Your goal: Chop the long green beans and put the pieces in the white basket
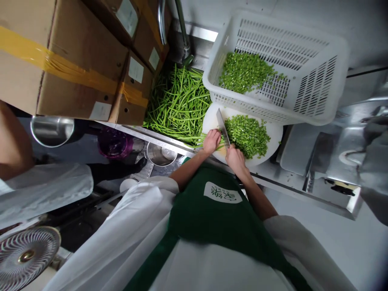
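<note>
Crate (260, 106): looks like light, fairly stiff plastic; hold by the rim. Chopped greens inside, mostly toward its left end.

Heap (182, 105) of long stalks: loose and tangled, bendy, likely damp and a bit slippery. Best taken by the handful, ends lined up.

Board (274, 141): white, rigid, probably has some weight; take by the edge.

Pile (247, 135) of chopped bits: very light, loose, likely to scatter; scoop rather than pinch.

Knife (223, 127): stiff, thin blade, probably moderate weight. Handle only, fingers off the edge.

Bunch (198, 141): thin stalks, light, snappy but easily bruised, may roll or slide apart. Hold from above, close behind the cut end, fingertips tucked.

Positions: crate is beyond both hands, at the board's far side. Heap left of the left hand, pile just right of the blade on the board. Right hand (235, 157) is closed around the knife handle; blade points away from the body, angled slightly left. Left hand (212, 140) is closed over the bunch, at the board's left near side. Bunch runs under those fingers, tips just beside the blade; exact finger contact is too small to tell.
</note>
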{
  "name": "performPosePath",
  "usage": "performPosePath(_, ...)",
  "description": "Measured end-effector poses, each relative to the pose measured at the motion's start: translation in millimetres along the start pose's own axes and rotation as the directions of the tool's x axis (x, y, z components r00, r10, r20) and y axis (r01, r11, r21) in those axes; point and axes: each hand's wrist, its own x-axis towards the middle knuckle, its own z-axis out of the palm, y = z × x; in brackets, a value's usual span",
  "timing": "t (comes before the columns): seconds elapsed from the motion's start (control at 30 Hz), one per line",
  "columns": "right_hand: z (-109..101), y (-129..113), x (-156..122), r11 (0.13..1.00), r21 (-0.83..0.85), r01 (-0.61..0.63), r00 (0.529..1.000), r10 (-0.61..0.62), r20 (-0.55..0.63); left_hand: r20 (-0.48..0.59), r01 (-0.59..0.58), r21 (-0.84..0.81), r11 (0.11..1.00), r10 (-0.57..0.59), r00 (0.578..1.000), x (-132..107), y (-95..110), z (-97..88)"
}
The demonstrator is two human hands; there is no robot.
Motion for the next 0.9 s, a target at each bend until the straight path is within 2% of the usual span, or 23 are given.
performPosePath(0.07, -4, 2, -2, 1.0, -0.015, 0.014, 1.0, -0.014, -0.008, 0.009, 0.002, 0.005, 1.0, -0.002, 1.0, -1, -1, -0.3)
performPosePath(0.2, -11, 12, -26, 0.998, -0.052, 0.048, 0.998, -0.049, -0.028, 0.057, 0.019, 0.011, 1.0, -0.02, 0.998, -1, 0, -1.3)
performPosePath(0.3, -9, 13, -34, 0.995, -0.057, 0.077, 0.997, -0.077, -0.008, 0.086, 0.035, 0.023, 0.999, -0.037, 0.996, 0, 2, -1.8)
performPosePath(0.53, 5, -5, 6, 0.999, -0.004, 0.032, 0.999, -0.032, 0.009, 0.105, 0.053, 0.046, 0.998, -0.058, 0.993, -2, 1, -5.0)
performPosePath(0.63, 5, 8, 13, 0.999, 0.022, 0.025, 1.0, -0.025, 0.003, 0.085, 0.061, 0.069, 0.996, -0.067, 0.994, 2, 4, -2.0)
performPosePath(0.8, 9, 37, 7, 0.998, 0.048, -0.039, 0.999, 0.04, -0.029, 0.127, 0.01, 0.078, 0.997, -0.02, 0.992, 22, 23, 10.7)
performPosePath(0.9, 12, 40, 3, 0.997, 0.072, -0.04, 0.999, 0.042, -0.033, 0.103, 0.007, 0.056, 0.998, -0.013, 0.995, 31, 30, 3.5)
